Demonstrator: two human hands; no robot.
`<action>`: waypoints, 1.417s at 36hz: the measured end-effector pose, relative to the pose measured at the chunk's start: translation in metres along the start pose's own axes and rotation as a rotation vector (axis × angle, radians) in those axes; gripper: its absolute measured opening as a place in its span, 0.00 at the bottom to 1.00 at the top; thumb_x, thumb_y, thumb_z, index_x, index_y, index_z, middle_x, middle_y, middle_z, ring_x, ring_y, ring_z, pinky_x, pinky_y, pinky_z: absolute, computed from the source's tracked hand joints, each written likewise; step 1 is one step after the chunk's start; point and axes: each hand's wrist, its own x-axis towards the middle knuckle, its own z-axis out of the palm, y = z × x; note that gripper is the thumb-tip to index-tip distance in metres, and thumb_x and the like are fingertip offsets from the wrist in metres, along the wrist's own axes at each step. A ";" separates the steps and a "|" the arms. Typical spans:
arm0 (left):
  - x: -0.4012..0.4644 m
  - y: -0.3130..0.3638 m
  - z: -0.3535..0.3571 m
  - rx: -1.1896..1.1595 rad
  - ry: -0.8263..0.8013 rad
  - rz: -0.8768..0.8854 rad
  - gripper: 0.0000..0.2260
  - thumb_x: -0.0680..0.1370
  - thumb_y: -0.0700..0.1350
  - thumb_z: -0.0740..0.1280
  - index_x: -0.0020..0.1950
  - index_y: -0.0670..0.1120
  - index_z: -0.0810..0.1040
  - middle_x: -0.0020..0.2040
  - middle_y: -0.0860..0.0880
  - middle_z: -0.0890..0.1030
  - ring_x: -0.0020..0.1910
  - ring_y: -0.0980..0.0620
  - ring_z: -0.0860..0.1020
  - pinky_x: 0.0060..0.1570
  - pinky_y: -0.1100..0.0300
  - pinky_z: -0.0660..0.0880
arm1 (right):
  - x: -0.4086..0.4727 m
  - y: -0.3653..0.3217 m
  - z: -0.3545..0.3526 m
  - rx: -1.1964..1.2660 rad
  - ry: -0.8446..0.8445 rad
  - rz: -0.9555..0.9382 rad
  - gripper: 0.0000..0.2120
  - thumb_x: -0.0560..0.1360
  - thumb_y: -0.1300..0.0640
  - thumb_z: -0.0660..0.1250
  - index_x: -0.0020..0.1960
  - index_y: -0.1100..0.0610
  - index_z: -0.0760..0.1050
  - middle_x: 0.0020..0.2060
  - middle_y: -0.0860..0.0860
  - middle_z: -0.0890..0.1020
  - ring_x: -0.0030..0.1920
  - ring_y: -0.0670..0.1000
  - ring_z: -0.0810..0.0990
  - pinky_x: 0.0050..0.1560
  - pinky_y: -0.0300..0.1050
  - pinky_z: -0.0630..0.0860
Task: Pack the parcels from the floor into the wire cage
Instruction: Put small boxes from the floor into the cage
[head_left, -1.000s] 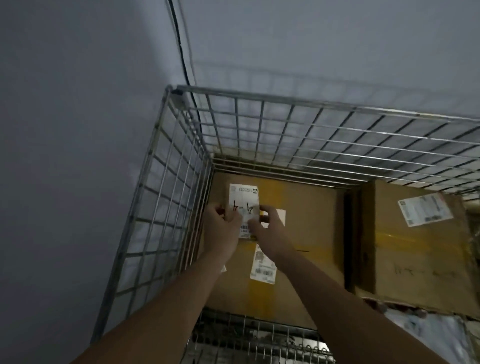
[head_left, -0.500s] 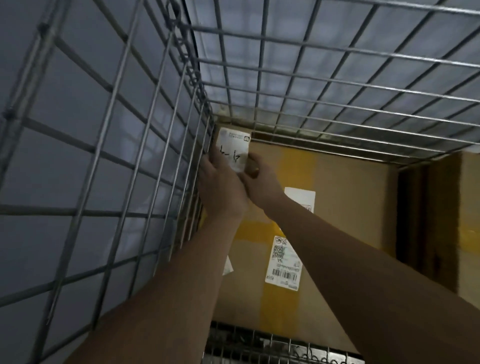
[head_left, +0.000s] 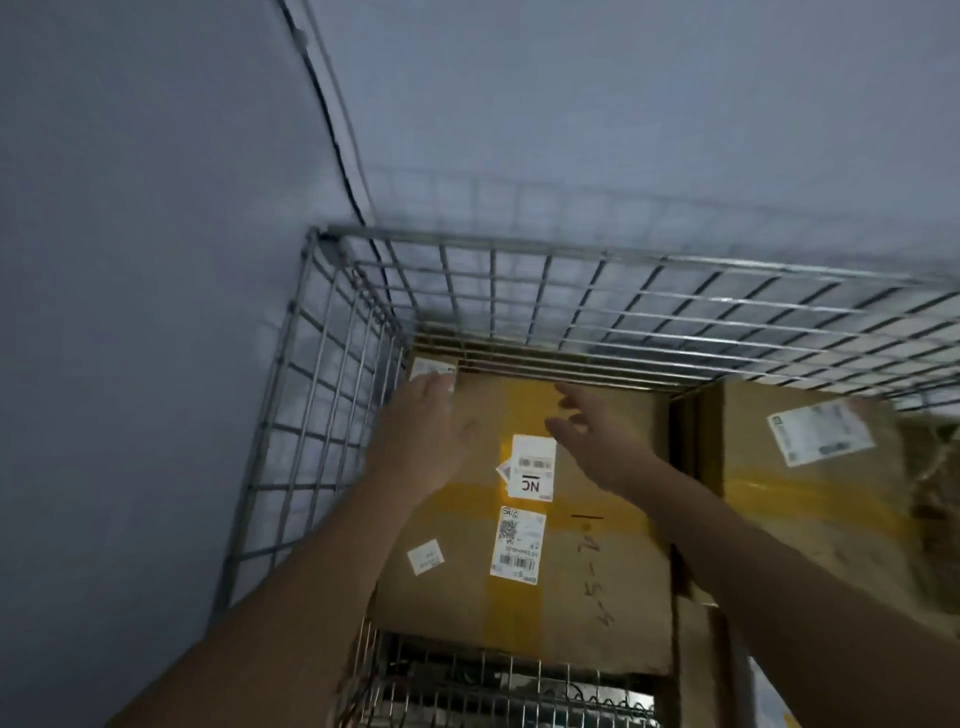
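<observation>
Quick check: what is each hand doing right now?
Left hand: open, fingers reaching the small white parcel in the cage corner.
Right hand: open, holding nothing.

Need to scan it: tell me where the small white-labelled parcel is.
In the head view, the small parcel sits in the wire cage's far-left corner, beside the big cardboard box, under the left hand's fingertips.
</observation>
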 end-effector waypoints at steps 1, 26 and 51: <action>-0.005 0.015 -0.020 0.047 -0.021 0.017 0.31 0.80 0.57 0.67 0.80 0.47 0.64 0.77 0.46 0.68 0.73 0.43 0.69 0.70 0.45 0.69 | -0.013 -0.010 -0.020 -0.070 0.007 -0.026 0.28 0.82 0.44 0.62 0.80 0.45 0.59 0.75 0.49 0.68 0.70 0.53 0.71 0.65 0.54 0.75; -0.256 0.347 -0.422 0.447 0.225 0.762 0.37 0.80 0.67 0.59 0.83 0.49 0.55 0.83 0.49 0.58 0.80 0.48 0.59 0.77 0.50 0.57 | -0.480 -0.218 -0.388 -0.634 0.641 -0.230 0.36 0.81 0.35 0.59 0.83 0.48 0.51 0.81 0.50 0.56 0.80 0.52 0.55 0.77 0.52 0.57; -0.577 0.621 -0.223 0.500 0.141 1.406 0.35 0.78 0.66 0.61 0.81 0.51 0.60 0.79 0.49 0.65 0.76 0.47 0.65 0.72 0.47 0.64 | -0.909 0.055 -0.358 -0.475 0.920 0.357 0.34 0.81 0.41 0.61 0.83 0.47 0.52 0.81 0.48 0.58 0.79 0.51 0.57 0.75 0.51 0.60</action>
